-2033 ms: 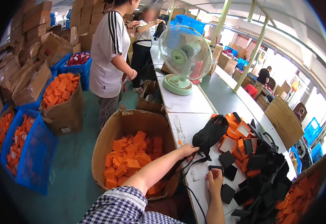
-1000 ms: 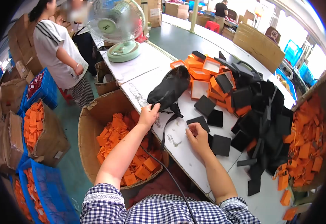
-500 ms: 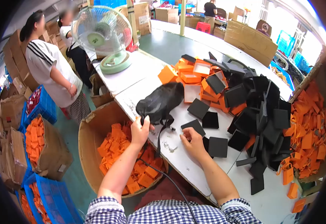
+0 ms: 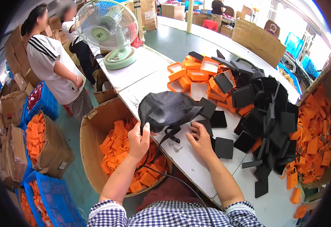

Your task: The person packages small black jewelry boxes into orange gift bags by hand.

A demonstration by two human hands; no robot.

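Observation:
A black mesh cap-like piece (image 4: 165, 108) with a dangling strap hangs over the white table's (image 4: 135, 85) near edge. My left hand (image 4: 139, 143) is closed on its left edge. To the right, my right hand (image 4: 201, 140) has its fingers apart and slightly curled, beside the black piece's right end, holding nothing visible. Black square pads (image 4: 224, 148) lie just right of that hand. Behind them are open orange boxes (image 4: 199, 90) and a heap of black pads (image 4: 277, 130).
A green fan (image 4: 121, 58) stands at the table's back left. Below the table edge is a carton (image 4: 89, 151) of orange pieces. Another carton (image 4: 330, 75) of orange pieces is at right. Two people (image 4: 53, 72) stand at left; blue crates (image 4: 55, 196) sit on the floor.
The black mesh piece has spread wider and shifted slightly right and down. My right hand has moved a little right and its fingers have opened. The view has shifted slightly.

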